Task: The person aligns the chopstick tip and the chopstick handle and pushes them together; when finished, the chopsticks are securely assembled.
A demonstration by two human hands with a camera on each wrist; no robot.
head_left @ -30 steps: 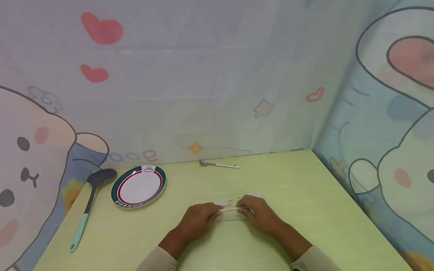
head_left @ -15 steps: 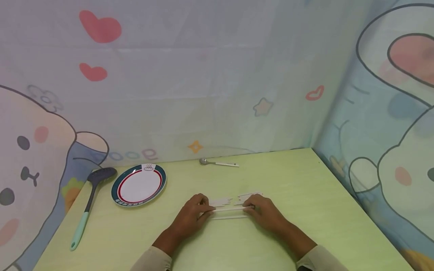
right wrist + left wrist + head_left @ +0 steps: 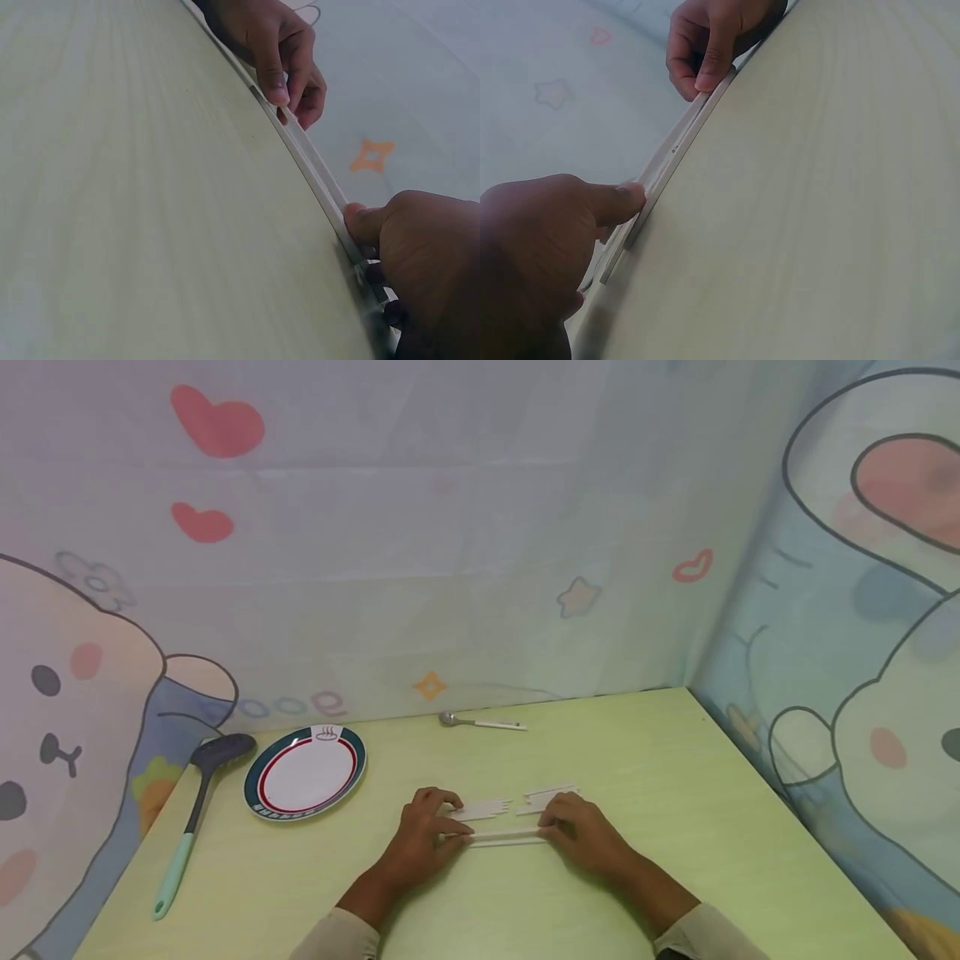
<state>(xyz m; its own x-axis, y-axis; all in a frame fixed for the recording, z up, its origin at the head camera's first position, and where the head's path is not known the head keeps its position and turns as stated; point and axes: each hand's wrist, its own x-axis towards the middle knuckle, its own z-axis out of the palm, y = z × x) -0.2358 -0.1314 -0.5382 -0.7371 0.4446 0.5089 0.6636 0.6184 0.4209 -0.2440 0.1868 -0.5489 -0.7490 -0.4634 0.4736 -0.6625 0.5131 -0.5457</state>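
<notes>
Between them, both hands pinch one long thin white stick (image 3: 506, 836). My left hand (image 3: 423, 842) has its left end between thumb and forefinger, while the right hand (image 3: 588, 837) grips the opposite end. Just on the near side, a second white stick (image 3: 510, 843) lies parallel to it on the table, very close. In the left wrist view the two sticks run side by side, the held stick (image 3: 667, 146) along the lying one. Beyond the hands are a left bunch of white sticks (image 3: 482, 810) and a right bunch (image 3: 546, 798), with uneven ends facing across a small gap.
A green-rimmed plate (image 3: 309, 774) stands at the back left of the pale table (image 3: 480, 910). Left of it lies a dark slotted turner (image 3: 213, 760) with a mint handle. A small spoon (image 3: 480, 722) lies near the back edge, before a printed cloth wall (image 3: 480, 527).
My hands have moved apart along the held stick, the left one leftward. The stick has come down and nearer to me, closing on the lying stick. The bunches behind show more.
</notes>
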